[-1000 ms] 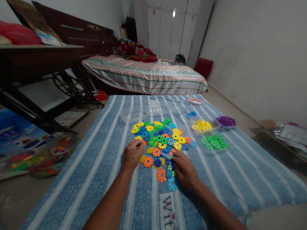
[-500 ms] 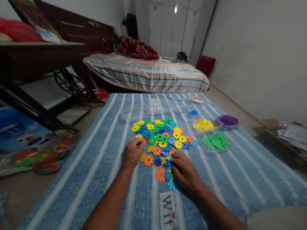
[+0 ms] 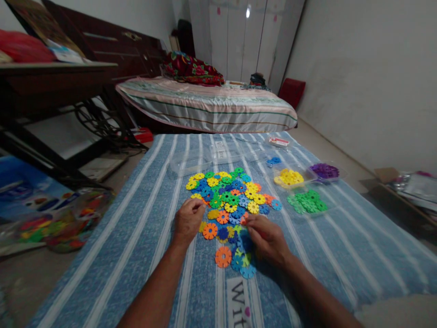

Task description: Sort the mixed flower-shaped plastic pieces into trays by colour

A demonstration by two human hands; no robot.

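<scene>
Head view: the right hand (image 3: 268, 239) has lifted slightly off the mixed pile of snowflake discs (image 3: 230, 200) at frame centre, fingers pinched, seemingly on a reddish disc, though I cannot tell surely. An orange disc (image 3: 223, 256) has slid toward the lower edge. The left hand (image 3: 187, 222) stays curled, fingertips touching the pile's left edge on the striped blue mattress (image 3: 136, 218). Sorted green discs (image 3: 306, 202) lie right.

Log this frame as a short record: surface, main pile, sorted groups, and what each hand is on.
Surface: blue striped cloth
Main pile: mixed-colour toothed discs
Sorted groups: yellow discs, purple discs, green discs, to the right
Left hand: fingers curled at the pile's left edge
Right hand: on discs at the pile's near edge; grip unclear
Loose: orange disc
</scene>
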